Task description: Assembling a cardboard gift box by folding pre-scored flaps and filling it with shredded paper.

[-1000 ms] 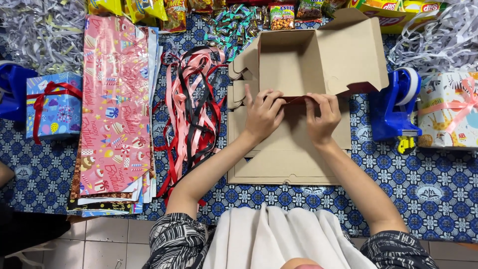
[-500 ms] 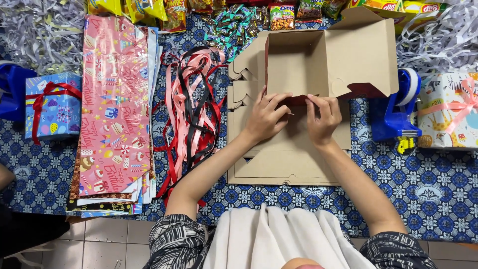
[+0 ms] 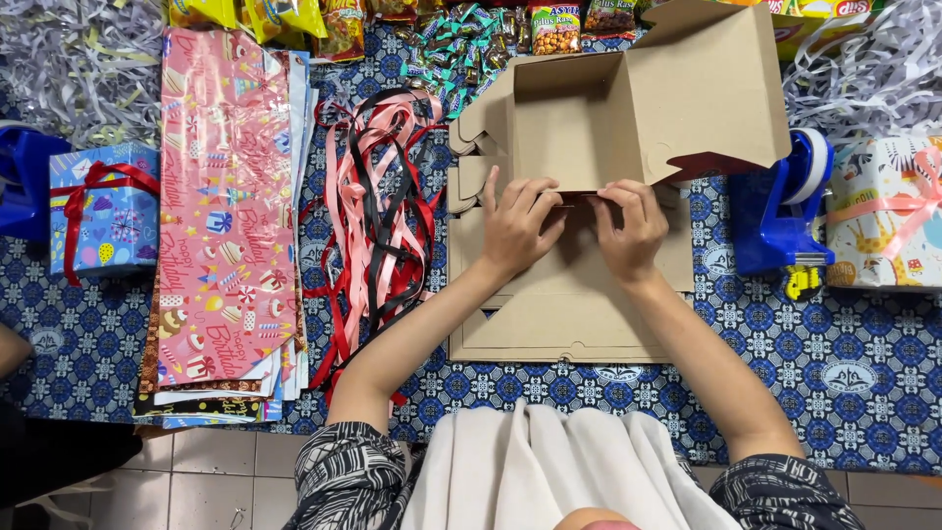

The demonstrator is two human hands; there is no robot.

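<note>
- Head view: folding of a brown cardboard box (image 3: 599,147), half raised at the middle of the blue patterned cloth (image 3: 844,363).
- Left hand (image 3: 515,224) pressed flat on the front fold, fingers apart, clamped on nothing.
- Right hand (image 3: 628,228) beside it, fingertips pinched together on the fold edge.
- Probably next: firm, even pressure along the crease.
- Ribbons (image 3: 378,211) and wrapping paper (image 3: 224,206) at left, blue tape dispenser (image 3: 780,211) at right.
</note>
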